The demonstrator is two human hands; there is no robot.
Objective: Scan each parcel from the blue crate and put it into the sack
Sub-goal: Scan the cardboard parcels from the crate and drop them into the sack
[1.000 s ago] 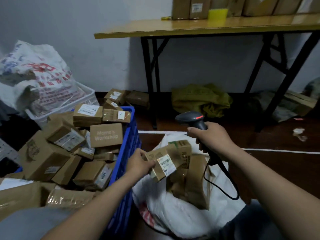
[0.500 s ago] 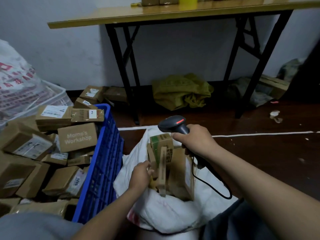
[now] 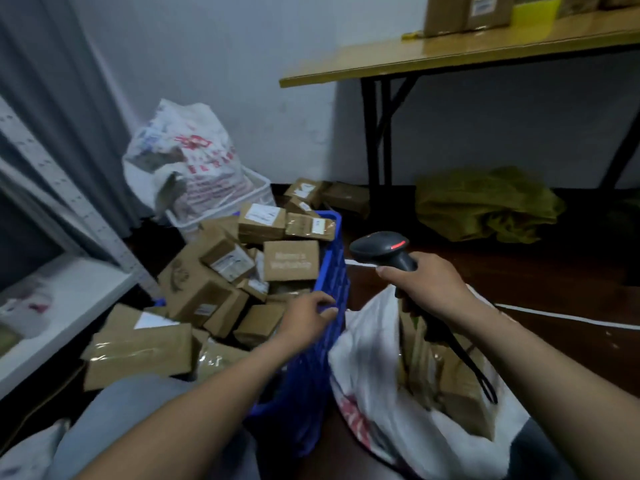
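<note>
The empty left hand [image 3: 306, 318], fingers loosely apart, hovers at the blue plastic crate's [image 3: 334, 271] right rim, while the right hand's [image 3: 427, 289] fingers clamp a black handheld scanner [image 3: 381, 249] above the white sack [image 3: 374, 368].

One view only, worn on the head, looking forward and down. Wide-angle, bending the edges. Tight in on the blue crate [image 3: 337, 271] left of centre and the sack [image 3: 367, 344] just right of it, low in frame. Dead centre and very near, right grip [image 3: 427, 287] and scanner [image 3: 381, 247]. Beyond, facing the back wall [image 3: 277, 126], with the desk [image 3: 450, 58] up in the top right corner. Slightly smeared.
</note>
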